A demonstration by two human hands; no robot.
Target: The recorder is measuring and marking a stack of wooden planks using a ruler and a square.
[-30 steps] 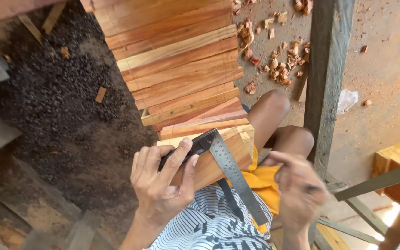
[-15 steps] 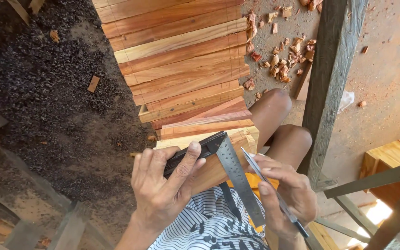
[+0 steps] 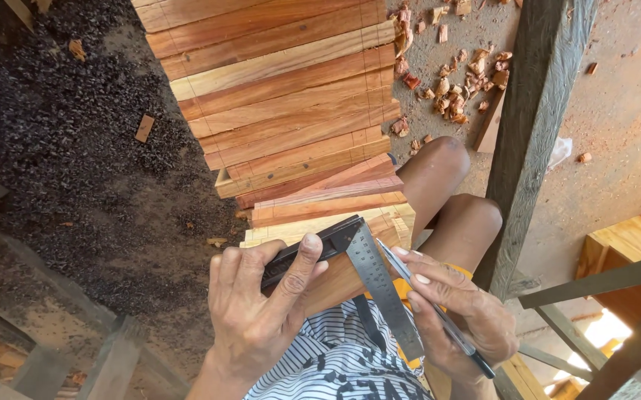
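Right now the try square (image 3: 357,270) lies across a short wooden block (image 3: 335,278) held over the seated person's lap, low in the middle of the view, its black stock running along the block's upper edge and its steel blade slanting down toward five o'clock. The left hand (image 3: 261,318) is closed over the stock and the block together, thumb pressed on the black stock, fingers wrapped round the far side. Just at three o'clock from the blade, the right hand (image 3: 461,315) pinches a slim pen (image 3: 432,307) between thumb and fingers, the pen lying almost parallel to the blade's edge with its upper tip touching or very near the wood; I cannot tell which. Beneath the block shows a striped black-and-white garment (image 3: 328,363) with a bit of yellow cloth (image 3: 380,296) peeking out, and two bare knees (image 3: 446,192) rise toward one o'clock. Beyond the block, at twelve o'clock, a stack of reddish and pale wooden slats (image 3: 283,96) lies side by side on the ground. Wood chips (image 3: 461,81) are scattered at one o'clock near a dark weathered post (image 3: 535,126) that runs diagonally. Dark shavings and grit (image 3: 61,133) cover the ground toward ten o'clock.
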